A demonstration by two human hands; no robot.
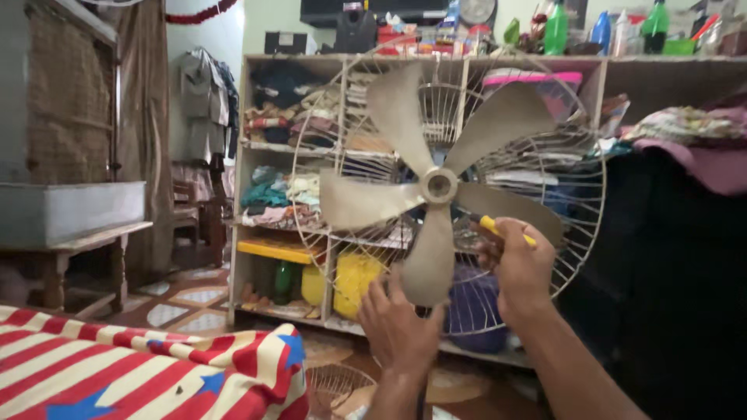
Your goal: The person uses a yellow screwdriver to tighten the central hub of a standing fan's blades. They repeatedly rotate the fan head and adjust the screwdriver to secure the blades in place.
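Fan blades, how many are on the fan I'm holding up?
4 fan blades, all around the hub: upper left, upper right, left, bottom. A fifth may hide behind the right hand.

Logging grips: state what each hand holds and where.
Right hand grips a yellow-handled tool by its handle. Left hand supports the fan at its lowest blade.

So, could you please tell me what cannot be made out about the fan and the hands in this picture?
- Head view: the tip of the yellow-handled tool is hidden by the right hand and a fan blade.
- The left hand shows only its back, so its grip on the blade is hidden.
- The fan's motor, behind the hub, is unseen.
- The second wire guard on the floor is partly covered by the striped cloth and the left forearm.
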